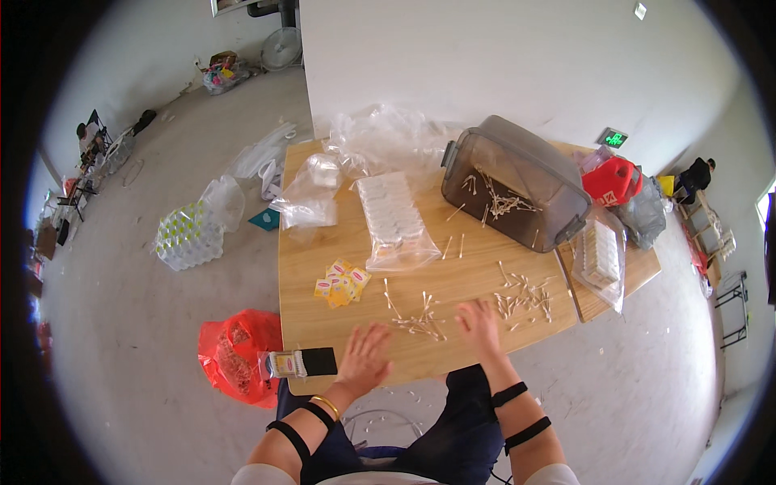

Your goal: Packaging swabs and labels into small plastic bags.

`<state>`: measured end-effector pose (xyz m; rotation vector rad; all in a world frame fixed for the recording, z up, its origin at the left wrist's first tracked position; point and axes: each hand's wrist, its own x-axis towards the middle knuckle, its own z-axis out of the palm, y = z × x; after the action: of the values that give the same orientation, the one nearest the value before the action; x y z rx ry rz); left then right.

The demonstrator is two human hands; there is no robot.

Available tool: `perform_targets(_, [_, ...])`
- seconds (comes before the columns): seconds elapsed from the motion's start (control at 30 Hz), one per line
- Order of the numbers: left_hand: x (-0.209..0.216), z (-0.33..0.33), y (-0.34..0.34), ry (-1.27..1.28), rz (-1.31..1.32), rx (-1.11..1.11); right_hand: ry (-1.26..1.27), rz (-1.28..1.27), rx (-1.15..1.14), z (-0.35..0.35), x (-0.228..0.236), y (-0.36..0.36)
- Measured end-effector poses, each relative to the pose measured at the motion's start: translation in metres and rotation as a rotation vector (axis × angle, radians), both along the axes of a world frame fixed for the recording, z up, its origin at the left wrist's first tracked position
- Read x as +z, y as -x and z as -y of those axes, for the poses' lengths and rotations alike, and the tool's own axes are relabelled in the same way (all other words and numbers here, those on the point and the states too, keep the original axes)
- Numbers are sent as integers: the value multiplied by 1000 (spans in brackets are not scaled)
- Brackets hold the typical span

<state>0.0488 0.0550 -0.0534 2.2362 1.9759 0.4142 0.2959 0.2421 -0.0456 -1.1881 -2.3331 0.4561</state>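
Note:
A small pile of cotton swabs (419,325) lies on the wooden table in front of me. My left hand (365,356) is just to its left, low over the table edge, fingers stretched and holding nothing. On the pile's other side is my right hand (479,323), its slightly bent fingers apart with nothing visible in them. To the right of that hand spreads a second group of cotton swabs (525,297). Beyond it, a grey translucent plastic bin (525,174) rests on its side, with more swabs spilled inside its mouth. Yellow printed cards (343,283) lie up and left of my left hand.
A clear bag of white packs (392,218) lies mid-table; another bagged pack (600,255) is at the right. A small box with a black flap (303,363) sits at the near left edge, beside a red bag (236,356). A red container (612,181) stands behind the bin.

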Motion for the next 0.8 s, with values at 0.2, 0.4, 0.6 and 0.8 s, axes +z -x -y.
perform_targets(0.2, [12,-56,-57,18,-96,-2,-145,74,352,6,14,52])
perform_targets(0.4, [-6,-55,-53,80,-117,31,-65,182,265,-5,14,24])
perform_targets(0.6, [-9,-43,-44,74,-137,39,-47,147,241,21,24,12])
perform_targets(0.8, [-1,-39,-38,-60,30,73,-27,19,97,27,0,6])
